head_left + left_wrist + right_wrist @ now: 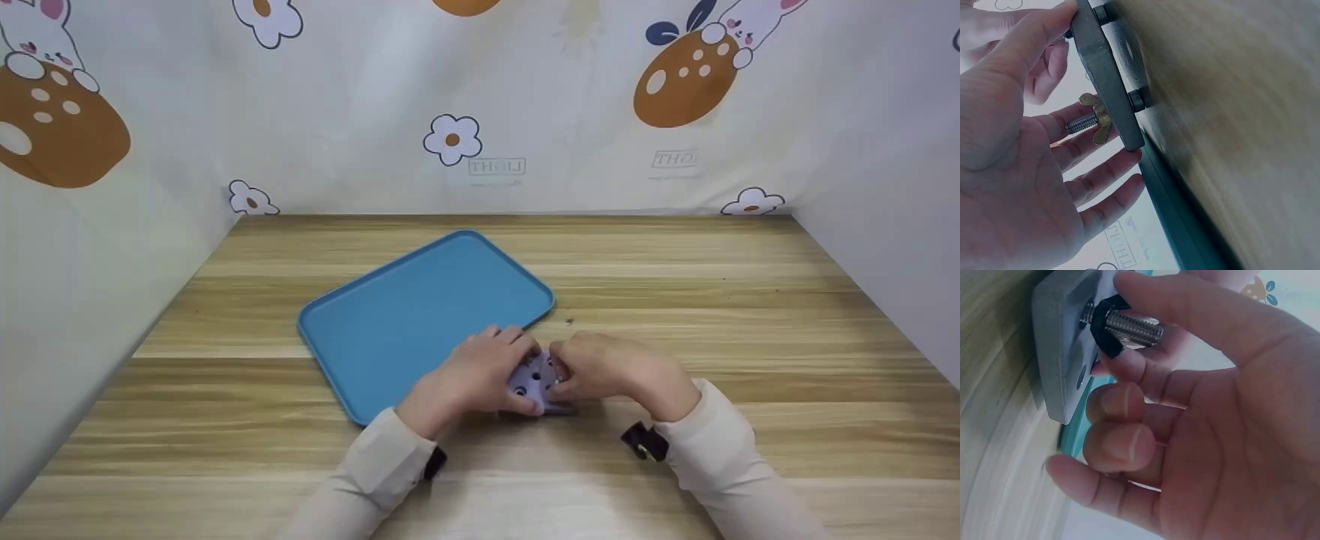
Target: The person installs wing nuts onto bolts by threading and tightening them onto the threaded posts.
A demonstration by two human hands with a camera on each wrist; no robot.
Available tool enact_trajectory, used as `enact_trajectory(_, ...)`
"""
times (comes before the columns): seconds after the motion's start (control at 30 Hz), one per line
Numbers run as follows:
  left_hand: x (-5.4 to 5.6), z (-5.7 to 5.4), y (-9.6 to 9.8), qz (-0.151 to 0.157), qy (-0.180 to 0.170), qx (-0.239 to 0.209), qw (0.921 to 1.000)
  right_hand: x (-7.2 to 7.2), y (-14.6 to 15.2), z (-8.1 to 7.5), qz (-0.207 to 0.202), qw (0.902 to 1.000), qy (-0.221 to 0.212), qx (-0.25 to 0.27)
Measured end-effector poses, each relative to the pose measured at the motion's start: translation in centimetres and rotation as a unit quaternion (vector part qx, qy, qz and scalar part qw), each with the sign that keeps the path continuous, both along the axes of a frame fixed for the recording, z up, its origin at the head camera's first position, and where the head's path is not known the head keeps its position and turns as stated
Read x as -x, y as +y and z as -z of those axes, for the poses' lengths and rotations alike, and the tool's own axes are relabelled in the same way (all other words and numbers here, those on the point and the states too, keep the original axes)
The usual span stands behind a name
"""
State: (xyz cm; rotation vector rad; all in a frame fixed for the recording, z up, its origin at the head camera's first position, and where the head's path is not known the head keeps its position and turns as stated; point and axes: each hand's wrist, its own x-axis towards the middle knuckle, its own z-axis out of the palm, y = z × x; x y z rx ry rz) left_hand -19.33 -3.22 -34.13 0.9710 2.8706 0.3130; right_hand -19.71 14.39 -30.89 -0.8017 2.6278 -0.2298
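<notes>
A small grey block (531, 381) with several holes stands on the table near the tray's front corner. My left hand (480, 367) grips its left side, the thumb on the near edge and the fingers along the far side. In the left wrist view, a brass wing nut (1103, 119) sits on a threaded bolt (1081, 122), and bolt heads show under the block. My right hand (607, 367) is at the block's right side. There its thumb and index finger pinch a black wing nut (1105, 326) on another upright bolt (1143, 331); the other fingers curl loosely.
A blue tray (420, 300) lies at an angle behind and left of the hands. Wood-grain table (750, 300) surrounds it. A printed curtain (360, 112) stands along the back and both sides. Dark straps (645, 441) are on the wrists.
</notes>
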Motion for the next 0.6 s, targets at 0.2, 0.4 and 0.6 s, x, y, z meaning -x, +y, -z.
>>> enact_trajectory(0.2,0.01,-0.05,0.04,0.001,0.003,0.005,1.0,-0.13,-0.22,-0.01,0.021,0.9994,0.007,-0.025)
enact_trajectory(0.4,-0.04,-0.04,-0.01,0.002,0.005,0.001,1.0,-0.06,0.3,-0.23,0.0,0.9998,-0.006,0.018)
enact_trajectory(0.6,0.0,0.05,-0.03,0.006,0.017,0.007,0.9998,0.04,0.55,-0.4,-0.093,0.9927,-0.04,0.065)
